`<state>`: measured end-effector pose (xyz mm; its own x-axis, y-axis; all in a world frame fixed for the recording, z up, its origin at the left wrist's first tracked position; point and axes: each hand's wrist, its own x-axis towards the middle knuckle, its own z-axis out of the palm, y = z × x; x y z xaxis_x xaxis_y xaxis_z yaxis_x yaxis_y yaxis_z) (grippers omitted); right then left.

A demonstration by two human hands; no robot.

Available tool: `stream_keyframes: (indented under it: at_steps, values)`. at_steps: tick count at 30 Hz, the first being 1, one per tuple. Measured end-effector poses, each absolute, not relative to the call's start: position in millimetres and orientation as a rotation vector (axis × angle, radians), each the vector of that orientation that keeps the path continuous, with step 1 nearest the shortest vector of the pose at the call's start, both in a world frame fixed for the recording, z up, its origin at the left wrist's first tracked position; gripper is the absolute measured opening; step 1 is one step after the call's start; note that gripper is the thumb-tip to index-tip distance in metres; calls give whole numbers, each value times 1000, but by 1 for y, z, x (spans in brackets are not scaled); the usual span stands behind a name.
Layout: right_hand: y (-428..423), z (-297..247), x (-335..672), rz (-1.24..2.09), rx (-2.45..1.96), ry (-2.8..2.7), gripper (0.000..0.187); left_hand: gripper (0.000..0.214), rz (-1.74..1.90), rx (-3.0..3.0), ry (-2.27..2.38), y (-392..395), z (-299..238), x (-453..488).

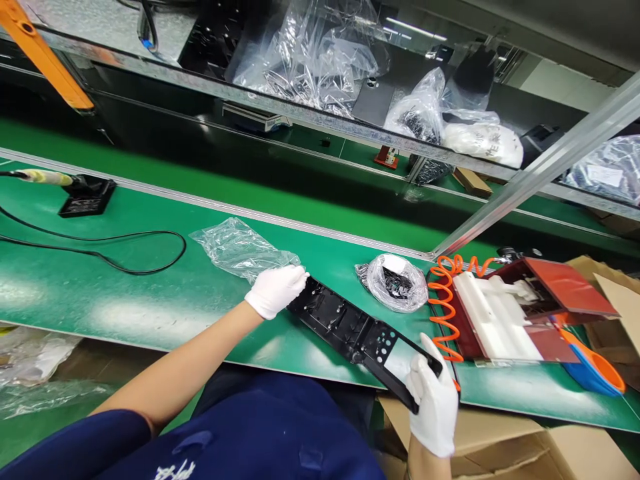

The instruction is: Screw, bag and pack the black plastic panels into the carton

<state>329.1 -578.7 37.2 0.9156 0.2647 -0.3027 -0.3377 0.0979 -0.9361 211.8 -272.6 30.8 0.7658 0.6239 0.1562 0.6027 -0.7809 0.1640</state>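
Observation:
A long black plastic housing stretches between my two white-gloved hands, tilted down to the right above the green bench. Its right half has a rectangular window cut-out and several round button holes. My left hand is closed on its far left end. Around the right end, beside the window, my right hand is wrapped with the thumb up. Just behind my left hand lies a crumpled clear plastic bag. Farther right, a round clear bag of small dark parts sits on the bench.
A red and white bench fixture with a coiled orange air hose stands at the right, beside a blue and orange bowl. At left are a black stand and a looped cable. Bagged parts fill the shelf above.

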Motion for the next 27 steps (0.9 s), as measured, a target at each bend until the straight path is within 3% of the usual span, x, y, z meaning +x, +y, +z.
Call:
stream_keyframes:
  at_steps: [11, 16, 27]
  values:
    - [-569, 33, 330, 383, -1349, 88, 67, 42, 228, 2876, 1038, -270, 26, 210]
    - [-561, 37, 325, 431, -1395, 42, 67, 50, 257, 2883, 1028, -267, 27, 216]
    - [-545, 30, 322, 368, -1366, 91, 66, 38, 229, 2916, 818, -273, 16, 218]
